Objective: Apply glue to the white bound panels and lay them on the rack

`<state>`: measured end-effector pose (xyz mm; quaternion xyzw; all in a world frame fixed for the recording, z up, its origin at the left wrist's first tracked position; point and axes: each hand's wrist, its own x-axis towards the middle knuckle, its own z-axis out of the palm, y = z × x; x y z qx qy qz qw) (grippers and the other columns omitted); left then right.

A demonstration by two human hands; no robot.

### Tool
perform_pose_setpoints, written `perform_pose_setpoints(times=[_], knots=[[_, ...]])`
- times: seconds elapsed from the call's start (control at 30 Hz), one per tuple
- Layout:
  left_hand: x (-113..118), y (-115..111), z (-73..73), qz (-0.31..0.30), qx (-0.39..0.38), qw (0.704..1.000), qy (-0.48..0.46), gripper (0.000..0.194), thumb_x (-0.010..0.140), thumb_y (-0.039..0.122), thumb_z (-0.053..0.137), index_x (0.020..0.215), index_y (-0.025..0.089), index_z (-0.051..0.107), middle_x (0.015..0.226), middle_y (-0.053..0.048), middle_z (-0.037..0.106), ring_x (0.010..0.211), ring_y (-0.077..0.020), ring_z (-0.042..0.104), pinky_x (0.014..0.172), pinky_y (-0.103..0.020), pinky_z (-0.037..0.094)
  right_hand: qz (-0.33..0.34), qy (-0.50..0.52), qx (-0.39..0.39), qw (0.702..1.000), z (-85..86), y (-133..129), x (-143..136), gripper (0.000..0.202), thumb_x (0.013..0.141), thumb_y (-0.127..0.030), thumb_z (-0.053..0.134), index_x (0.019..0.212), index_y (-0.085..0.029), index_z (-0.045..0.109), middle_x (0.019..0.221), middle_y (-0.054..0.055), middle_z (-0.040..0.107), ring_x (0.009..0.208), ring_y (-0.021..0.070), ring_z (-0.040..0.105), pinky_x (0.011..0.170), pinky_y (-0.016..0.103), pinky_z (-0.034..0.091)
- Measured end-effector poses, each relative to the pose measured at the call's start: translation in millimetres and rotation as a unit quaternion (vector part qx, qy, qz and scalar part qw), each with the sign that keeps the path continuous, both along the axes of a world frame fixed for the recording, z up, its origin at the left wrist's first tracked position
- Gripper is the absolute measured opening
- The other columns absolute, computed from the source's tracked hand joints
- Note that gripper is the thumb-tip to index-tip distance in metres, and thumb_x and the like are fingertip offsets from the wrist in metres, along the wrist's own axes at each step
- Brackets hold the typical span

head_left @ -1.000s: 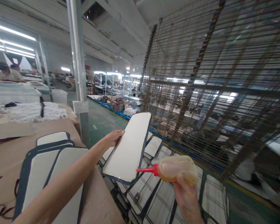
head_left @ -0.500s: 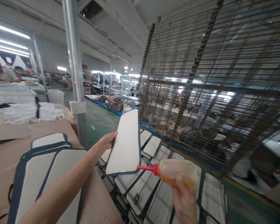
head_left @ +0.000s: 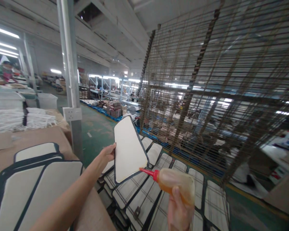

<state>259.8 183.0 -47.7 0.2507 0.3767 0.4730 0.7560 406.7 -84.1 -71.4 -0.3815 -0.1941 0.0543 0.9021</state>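
Note:
A white panel with a dark edge (head_left: 130, 150) is held up in front of me, tilted. My left hand (head_left: 109, 152) pinches it by its left side. In my right hand (head_left: 179, 207) is a clear squeeze bottle (head_left: 177, 183) with amber liquid inside. Its red nozzle (head_left: 148, 172) points left, and the tip touches or nearly touches the panel's lower right corner. A pile of similar dark-edged white panels (head_left: 60, 179) lies on the brown-covered table at my left, partly behind my forearm.
More panels (head_left: 215, 202) lie in rows on a wire rack below my hands. A tall wire-rack frame (head_left: 195, 80) leans up at the right. A metal post with a socket box (head_left: 72, 114) stands left of centre. People sit far left.
The panel has turned, its top leaning further left. The nozzle tip has stayed at its lower right corner. My view has shifted a little to the right.

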Motion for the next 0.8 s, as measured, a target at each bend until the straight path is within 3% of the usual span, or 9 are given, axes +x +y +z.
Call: perform_pose_setpoints(times=[0.1, 0.2, 0.3, 0.4, 0.53, 0.67, 0.8], knots=[[8.2, -0.5, 5.7, 0.031, -0.024, 0.999, 0.024, 0.015, 0.087, 0.009, 0.048, 0.084, 0.014, 0.062, 0.053, 0.0, 0.061, 0.044, -0.013, 0.055, 0.046, -0.023, 0.049, 0.024, 0.041, 0.011, 0.999, -7.9, 8.0, -12.3, 0.04, 0.062, -0.026, 0.081, 0.097, -0.018, 0.066, 0.086, 0.001, 0.072, 0.081, 0.0175, 0.067, 0.076, 0.027, 0.055], [18.6, -0.1, 13.7, 0.063, -0.018, 0.997, 0.035, 0.018, 0.087, 0.007, 0.045, 0.081, 0.014, 0.061, 0.051, 0.002, 0.058, 0.044, -0.0116, 0.054, 0.049, -0.022, 0.049, 0.08, 0.079, 0.029, 0.993, 1.6, 15.3, -28.8, 0.044, 0.061, -0.029, 0.082, 0.101, -0.02, 0.065, 0.084, 0.0, 0.073, 0.079, 0.0176, 0.068, 0.071, 0.026, 0.056], [27.2, -1.3, 20.0, 0.075, 0.005, 0.996, 0.05, 0.019, 0.087, 0.006, 0.046, 0.074, 0.015, 0.057, 0.05, 0.003, 0.055, 0.043, -0.01, 0.052, 0.05, -0.02, 0.048, 0.13, 0.102, 0.073, 0.984, 34.7, 19.9, -27.6, 0.049, 0.063, -0.035, 0.08, 0.107, -0.024, 0.064, 0.086, 0.0, 0.073, 0.081, 0.0182, 0.068, 0.072, 0.028, 0.056], [31.3, -10.2, 23.3, 0.063, 0.037, 0.995, 0.068, 0.019, 0.084, 0.008, 0.05, 0.068, 0.016, 0.053, 0.048, 0.005, 0.053, 0.04, -0.0084, 0.049, 0.045, -0.018, 0.042, 0.134, 0.085, 0.107, 0.982, 72.1, 23.6, 1.8, 0.05, 0.059, -0.033, 0.082, 0.105, -0.025, 0.065, 0.094, 0.0, 0.072, 0.086, 0.0186, 0.067, 0.077, 0.031, 0.055], [34.0, -39.2, 28.5, 0.007, 0.089, 0.993, 0.08, 0.017, 0.075, 0.011, 0.062, 0.062, 0.017, 0.051, 0.045, 0.007, 0.052, 0.037, -0.0071, 0.046, 0.039, -0.015, 0.034, 0.137, 0.0, 0.071, 0.988, 93.1, 29.9, 52.9, 0.04, 0.057, -0.031, 0.083, 0.093, -0.022, 0.068, 0.089, 0.001, 0.072, 0.08, 0.0182, 0.066, 0.078, 0.034, 0.054], [40.7, -75.4, 35.6, -0.102, 0.147, 0.981, 0.078, 0.015, 0.062, 0.017, 0.074, 0.067, 0.015, 0.06, 0.052, 0.003, 0.061, 0.042, -0.0106, 0.053, 0.04, -0.018, 0.037, 0.108, -0.038, 0.037, 0.993, 90.2, 35.8, 86.6, 0.039, 0.051, -0.031, 0.085, 0.084, -0.019, 0.069, 0.083, 0.002, 0.072, 0.076, 0.0195, 0.065, 0.081, 0.041, 0.053], [49.5, -98.7, 42.9, -0.204, 0.206, 0.954, 0.077, 0.023, 0.055, 0.027, 0.08, 0.069, 0.015, 0.065, 0.055, 0.001, 0.064, 0.048, -0.0138, 0.058, 0.046, -0.02, 0.041, 0.063, -0.047, 0.043, 0.996, 87.7, 31.6, 111.0, 0.049, 0.046, -0.03, 0.086, 0.091, -0.019, 0.067, 0.086, 0.002, 0.071, 0.079, 0.019, 0.064, 0.087, 0.043, 0.049]])
